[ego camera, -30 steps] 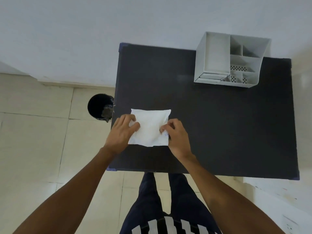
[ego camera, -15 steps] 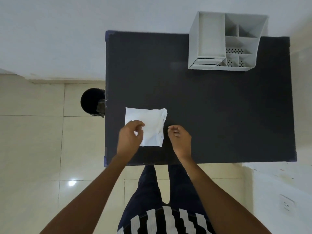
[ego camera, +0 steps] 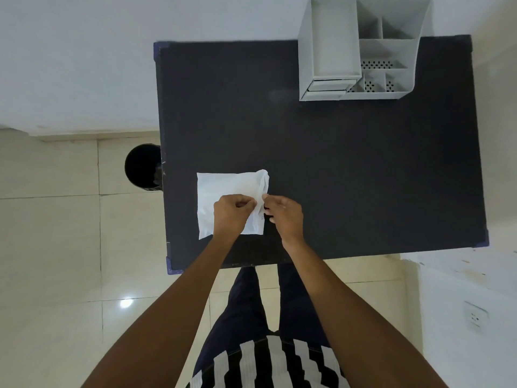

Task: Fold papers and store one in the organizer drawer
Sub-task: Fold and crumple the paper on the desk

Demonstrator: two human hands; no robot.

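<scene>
A white folded paper point(ego camera: 223, 187) lies near the front left of the black table point(ego camera: 349, 169). Its right edge is lifted and crumpled. My left hand point(ego camera: 233, 212) rests over the paper's lower middle and pinches that raised edge. My right hand point(ego camera: 284, 215) sits just right of the paper, its fingertips meeting the same edge. A grey desk organizer point(ego camera: 361, 49) stands at the table's far right, with a shallow drawer point(ego camera: 327, 89) at its front left, slightly pulled out.
A black round bin point(ego camera: 141, 166) stands on the tiled floor against the table's left side. A white wall runs behind the table. My legs are below the table's front edge. A wall socket point(ego camera: 475, 317) is low on the right.
Both hands left the paper's side edges and came together at its right edge, which now stands lifted. The view has tilted, so the table sits lower in frame.
</scene>
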